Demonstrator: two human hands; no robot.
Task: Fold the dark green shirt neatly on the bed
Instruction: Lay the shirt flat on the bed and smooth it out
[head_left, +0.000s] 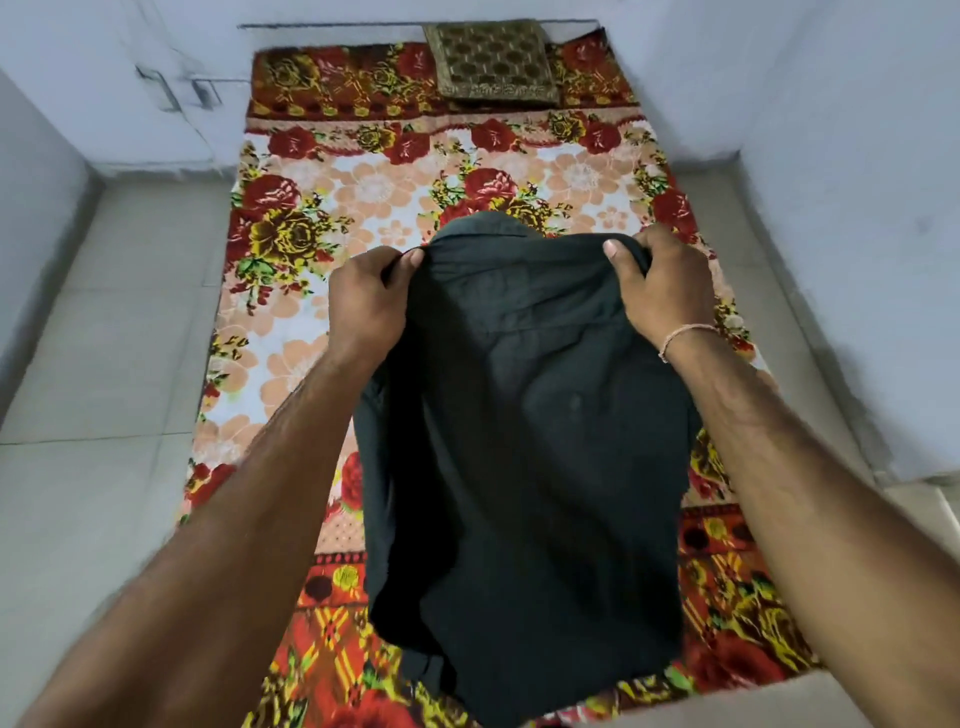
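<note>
The bed (363, 208) ran from near to far under a floral cover, a cushion (493, 65) at its far end. Over its near half hung the shirt (519, 441), limp and light, best gripped at the shoulders. The left hand (363, 306) and right hand (670, 291) had fingers (615, 254) pinched shut on its top corners. Sleeves were hidden; the hem ran out of view.

My one head-worn wide-angle camera looks forward and steeply down from close above my outstretched forearms, along the red-and-cream floral-covered bed (363, 208) toward the far wall.
</note>
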